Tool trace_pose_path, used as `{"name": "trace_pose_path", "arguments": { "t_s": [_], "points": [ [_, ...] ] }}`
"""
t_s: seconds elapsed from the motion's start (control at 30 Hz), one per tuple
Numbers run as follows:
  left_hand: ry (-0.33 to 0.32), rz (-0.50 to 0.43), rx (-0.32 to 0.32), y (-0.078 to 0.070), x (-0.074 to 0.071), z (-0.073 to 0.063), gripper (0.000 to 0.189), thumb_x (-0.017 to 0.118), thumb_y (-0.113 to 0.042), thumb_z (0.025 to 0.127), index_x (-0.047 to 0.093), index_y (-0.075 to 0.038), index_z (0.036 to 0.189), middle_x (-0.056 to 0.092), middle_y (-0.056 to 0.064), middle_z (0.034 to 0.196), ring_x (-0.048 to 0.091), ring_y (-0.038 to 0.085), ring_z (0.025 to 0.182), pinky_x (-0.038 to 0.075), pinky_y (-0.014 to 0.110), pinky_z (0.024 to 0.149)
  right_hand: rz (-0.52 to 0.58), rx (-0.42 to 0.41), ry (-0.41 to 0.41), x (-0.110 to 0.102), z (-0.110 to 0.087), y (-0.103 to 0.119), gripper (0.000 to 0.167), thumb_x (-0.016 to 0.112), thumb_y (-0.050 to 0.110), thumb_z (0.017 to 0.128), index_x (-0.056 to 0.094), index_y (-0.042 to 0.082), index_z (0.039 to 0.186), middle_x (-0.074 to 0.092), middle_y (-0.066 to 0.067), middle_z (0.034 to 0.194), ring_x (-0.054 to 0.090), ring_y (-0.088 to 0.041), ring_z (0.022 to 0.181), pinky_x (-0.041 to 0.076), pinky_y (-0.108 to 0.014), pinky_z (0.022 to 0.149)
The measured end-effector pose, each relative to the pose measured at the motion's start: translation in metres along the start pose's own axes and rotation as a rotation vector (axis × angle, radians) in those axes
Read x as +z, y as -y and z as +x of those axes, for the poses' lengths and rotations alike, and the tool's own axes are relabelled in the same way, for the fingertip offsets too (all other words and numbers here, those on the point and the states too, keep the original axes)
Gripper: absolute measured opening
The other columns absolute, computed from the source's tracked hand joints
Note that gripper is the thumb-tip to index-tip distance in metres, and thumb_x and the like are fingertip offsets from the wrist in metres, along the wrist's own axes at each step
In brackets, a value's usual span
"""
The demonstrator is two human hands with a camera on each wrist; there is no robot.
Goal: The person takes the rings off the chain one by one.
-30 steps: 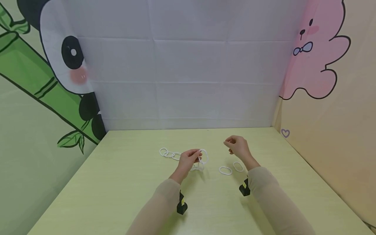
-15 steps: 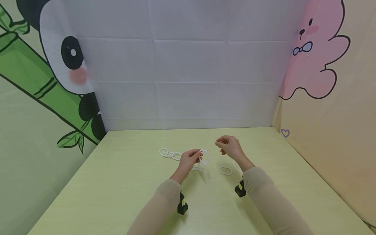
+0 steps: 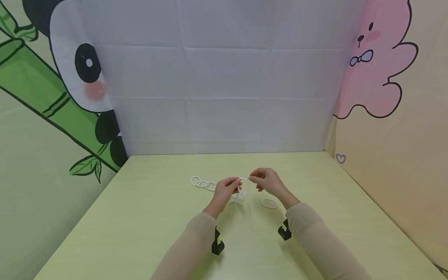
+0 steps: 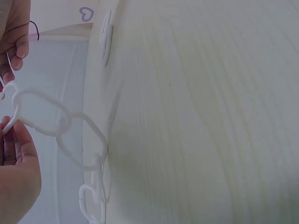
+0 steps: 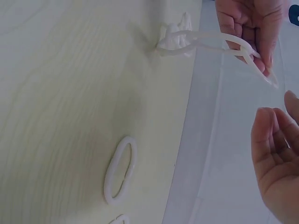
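Note:
My left hand pinches a white oval plastic chain link above the table. Joined links hang down from it towards the table, and the chain's far end lies to the left of that hand. Just right of the pinched link is my right hand. Its fingers are loosely bent, and the right wrist view shows a gap between thumb and fingertips with nothing visible in it. Below the right hand a loose white link lies flat. A second loose link shows partly at the right wrist view's lower edge.
The pale wood-look table runs back to a creased whitish cloth. Side panels carry a panda with bamboo on the left and a pink animal on the right. Black wrist cameras hang under the forearms.
My right hand has moved left and slightly down, up to the pinched link. Its forearm now covers one loose link in the head view. The left hand has stayed almost still.

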State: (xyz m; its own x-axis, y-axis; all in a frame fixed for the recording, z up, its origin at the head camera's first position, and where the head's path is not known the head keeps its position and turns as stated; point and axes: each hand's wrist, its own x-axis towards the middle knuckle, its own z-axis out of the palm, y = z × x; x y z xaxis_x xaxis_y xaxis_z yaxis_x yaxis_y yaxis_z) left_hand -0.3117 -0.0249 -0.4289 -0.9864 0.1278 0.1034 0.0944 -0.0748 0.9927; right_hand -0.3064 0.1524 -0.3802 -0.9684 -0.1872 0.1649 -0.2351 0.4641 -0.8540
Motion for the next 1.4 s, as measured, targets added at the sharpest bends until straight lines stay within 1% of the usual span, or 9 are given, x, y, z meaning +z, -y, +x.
{"name": "trace_pose_path", "arguments": {
  "t_s": [0.13, 0.33, 0.47, 0.7, 0.83, 0.87, 1.07, 1.27, 1.4],
  "points": [
    [-0.003, -0.002, -0.010, 0.001, 0.000, 0.001, 0.029, 0.057, -0.013, 0.093, 0.060, 0.009, 0.111, 0.064, 0.006, 0.090, 0.060, 0.011, 0.076, 0.052, 0.027, 0.076, -0.003, -0.019, 0.041, 0.004, -0.002, -0.001, 0.017, 0.064, 0.014, 0.088, 0.066, -0.001, 0.096, 0.059, -0.006, 0.072, 0.057, -0.023, 0.059, 0.053, -0.030, 0.053],
    [0.004, -0.010, 0.006, 0.001, -0.002, 0.001, 0.031, 0.057, -0.013, 0.093, 0.058, 0.011, 0.112, 0.064, 0.011, 0.093, 0.059, 0.011, 0.075, 0.051, 0.027, 0.077, -0.004, -0.015, 0.086, 0.007, -0.004, -0.003, 0.017, 0.064, 0.014, 0.088, 0.066, -0.001, 0.095, 0.060, -0.005, 0.073, 0.059, -0.032, 0.064, 0.053, -0.030, 0.052],
    [0.011, -0.023, 0.005, -0.003, -0.003, -0.001, 0.029, 0.056, -0.010, 0.093, 0.058, 0.011, 0.113, 0.064, 0.013, 0.095, 0.059, 0.012, 0.076, 0.051, 0.030, 0.078, -0.004, 0.000, 0.114, 0.010, -0.005, -0.005, 0.016, 0.065, 0.015, 0.087, 0.067, 0.000, 0.093, 0.061, -0.005, 0.074, 0.058, -0.025, 0.061, 0.053, -0.030, 0.054],
    [0.010, -0.008, 0.010, -0.024, 0.000, -0.017, 0.027, 0.053, -0.004, 0.094, 0.056, 0.014, 0.112, 0.063, 0.016, 0.095, 0.060, 0.014, 0.078, 0.051, 0.032, 0.080, -0.013, -0.009, 0.141, 0.013, -0.006, -0.010, 0.017, 0.064, 0.016, 0.088, 0.068, 0.000, 0.092, 0.059, -0.004, 0.070, 0.056, -0.017, 0.058, 0.053, -0.031, 0.054],
    [0.007, -0.017, 0.005, -0.025, 0.000, -0.018, 0.026, 0.053, -0.005, 0.093, 0.056, 0.014, 0.112, 0.064, 0.015, 0.095, 0.060, 0.014, 0.078, 0.051, 0.031, 0.080, -0.002, -0.016, 0.147, 0.014, -0.006, -0.011, 0.019, 0.063, 0.015, 0.089, 0.067, -0.003, 0.092, 0.059, -0.004, 0.069, 0.056, -0.016, 0.057, 0.054, -0.031, 0.055],
    [0.006, -0.021, 0.003, -0.021, 0.000, -0.016, 0.026, 0.054, -0.005, 0.093, 0.057, 0.014, 0.112, 0.064, 0.015, 0.095, 0.060, 0.014, 0.078, 0.051, 0.031, 0.080, 0.002, -0.016, 0.150, 0.014, -0.006, -0.010, 0.019, 0.062, 0.013, 0.089, 0.066, -0.005, 0.093, 0.059, -0.004, 0.069, 0.057, -0.019, 0.058, 0.054, -0.033, 0.056],
    [-0.012, -0.045, 0.002, 0.003, -0.002, 0.000, 0.028, 0.057, -0.010, 0.092, 0.059, 0.010, 0.112, 0.065, 0.011, 0.094, 0.061, 0.012, 0.077, 0.052, 0.029, 0.078, 0.013, -0.032, 0.165, 0.013, -0.006, -0.009, 0.020, 0.060, 0.011, 0.090, 0.064, -0.009, 0.094, 0.059, -0.003, 0.069, 0.057, -0.021, 0.060, 0.054, -0.033, 0.056],
    [-0.031, -0.034, -0.010, 0.005, -0.002, 0.001, 0.027, 0.058, -0.014, 0.092, 0.061, 0.007, 0.109, 0.065, 0.008, 0.091, 0.060, 0.011, 0.076, 0.052, 0.028, 0.077, 0.010, -0.047, 0.166, 0.013, -0.006, -0.008, 0.016, 0.060, 0.010, 0.090, 0.065, -0.005, 0.091, 0.059, -0.003, 0.068, 0.056, -0.016, 0.057, 0.054, -0.032, 0.055],
    [-0.025, -0.006, -0.024, 0.006, -0.003, 0.000, 0.029, 0.058, -0.019, 0.092, 0.063, 0.005, 0.107, 0.065, 0.007, 0.090, 0.059, 0.012, 0.077, 0.050, 0.036, 0.082, 0.021, -0.046, 0.164, 0.013, -0.006, -0.008, 0.015, 0.060, 0.010, 0.090, 0.065, -0.004, 0.090, 0.058, -0.003, 0.067, 0.055, -0.016, 0.057, 0.054, -0.032, 0.055]
  ]
}}
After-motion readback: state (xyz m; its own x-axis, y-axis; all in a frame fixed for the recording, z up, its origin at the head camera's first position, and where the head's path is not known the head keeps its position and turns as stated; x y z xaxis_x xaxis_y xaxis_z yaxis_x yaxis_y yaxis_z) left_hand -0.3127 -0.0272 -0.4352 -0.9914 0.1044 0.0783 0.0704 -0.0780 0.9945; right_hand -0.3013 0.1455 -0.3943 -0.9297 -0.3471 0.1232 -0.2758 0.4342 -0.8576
